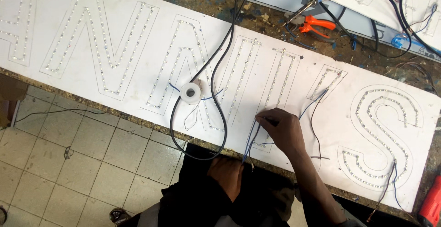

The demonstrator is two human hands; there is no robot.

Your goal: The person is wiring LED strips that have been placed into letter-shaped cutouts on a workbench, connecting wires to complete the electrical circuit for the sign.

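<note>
Item: white panel (pixel 138 6), long, laid flat on a worn table (pixel 257 18), its near edge overhanging a tiled floor (pixel 69 162). Letter outlines were cut or drawn across it, each filled with rows of small LEDs (pixel 282 77).

Right hand (pixel 285 128): rested on the panel at the foot of a narrow upright letter. Its fingers (pixel 266 119) were closed in a pinch on thin wires (pixel 251 139) at the letter's lower end.

Left hand (pixel 228 174): below the panel's near edge, over the person's lap. Its fingers were curled around the lower end of the same wires; how tightly, could not be told. The wires, blue and grey, ran taut between the two hands, across the panel's edge.

Further blue wire (pixel 314 99): led up from the right hand to the small slanted mark beside the letter.

Tape roll (pixel 190 93): white, lying on the panel well to the left of the hands.

Black cable (pixel 216 70): looped from the top of the view, past the roll, over the near edge and back.

Soldering iron (pixel 312 1) and orange pliers (pixel 317 25): on the table beyond the panel, well apart from both hands.

Red tool (pixel 432 206): at the lower right corner, partly out of view.
</note>
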